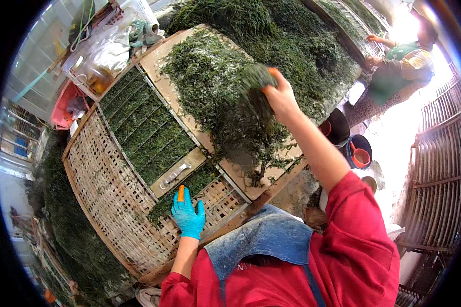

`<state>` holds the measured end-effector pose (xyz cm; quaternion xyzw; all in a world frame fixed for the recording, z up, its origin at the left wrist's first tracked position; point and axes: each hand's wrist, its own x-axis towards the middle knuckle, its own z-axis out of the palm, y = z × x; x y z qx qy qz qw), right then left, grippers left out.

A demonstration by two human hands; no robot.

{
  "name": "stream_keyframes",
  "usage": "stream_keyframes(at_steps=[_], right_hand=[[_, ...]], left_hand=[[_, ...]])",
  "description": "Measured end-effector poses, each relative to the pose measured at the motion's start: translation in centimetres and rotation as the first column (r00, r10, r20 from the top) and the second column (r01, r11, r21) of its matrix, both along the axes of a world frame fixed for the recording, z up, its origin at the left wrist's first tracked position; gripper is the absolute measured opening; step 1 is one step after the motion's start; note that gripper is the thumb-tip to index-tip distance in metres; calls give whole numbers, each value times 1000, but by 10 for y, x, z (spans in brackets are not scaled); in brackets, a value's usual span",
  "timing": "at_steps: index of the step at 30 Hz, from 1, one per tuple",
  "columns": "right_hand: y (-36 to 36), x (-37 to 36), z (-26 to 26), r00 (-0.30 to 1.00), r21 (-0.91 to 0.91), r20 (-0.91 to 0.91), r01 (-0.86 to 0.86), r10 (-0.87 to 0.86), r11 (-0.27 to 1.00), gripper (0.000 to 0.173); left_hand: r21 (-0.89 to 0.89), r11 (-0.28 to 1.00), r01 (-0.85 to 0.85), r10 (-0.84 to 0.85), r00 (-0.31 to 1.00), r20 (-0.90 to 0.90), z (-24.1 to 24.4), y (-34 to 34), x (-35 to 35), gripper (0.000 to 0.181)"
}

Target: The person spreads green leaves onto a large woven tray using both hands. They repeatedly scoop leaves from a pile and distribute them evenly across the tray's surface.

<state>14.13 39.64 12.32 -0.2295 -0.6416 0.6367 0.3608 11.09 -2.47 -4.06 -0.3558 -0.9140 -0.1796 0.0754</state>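
Note:
My right hand [282, 94], with orange covers on its fingertips, grips a clump of dark green leafy matter [255, 78], blurred, above a loose heap [203, 73] on a tan board [159, 75]. My left hand [189, 215], in a blue glove with one orange fingertip cover, lies palm down by loose green pieces at the woven bamboo tray [111, 184]. Just beyond its fingers a flat wooden bar with a clear handle [175, 176] lies across a slatted metal frame [125, 151]. Green pieces fill the frame's upper strips; its near strips show bare bamboo weave.
A large green heap [292, 38] lies behind the board. Black buckets [336, 126] and an orange-red scoop [361, 156] stand at right. Another person [403, 65] in a green apron works at upper right. A red basin [63, 107] and a white crate [146, 11] are at upper left.

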Motion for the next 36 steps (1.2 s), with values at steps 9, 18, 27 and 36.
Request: stream_keyframes(at_steps=[9, 18, 27, 36], right_hand=[[21, -158, 18, 743, 817, 517, -281, -425, 504, 72], [24, -52, 1, 876, 813, 438, -290, -201, 505, 57], [0, 59, -52, 938, 675, 333, -167, -94, 719, 30], [-19, 16, 123, 928, -46, -342, -175, 149, 983, 25]], left_hand=[[19, 1000, 3, -4, 999, 32, 11, 4, 0, 67], [4, 1000, -7, 7, 1000, 12, 7, 1, 0, 68], [49, 998, 31, -32, 999, 6, 7, 1, -2, 67], [-121, 984, -129, 139, 987, 77, 20, -7, 7, 82]])
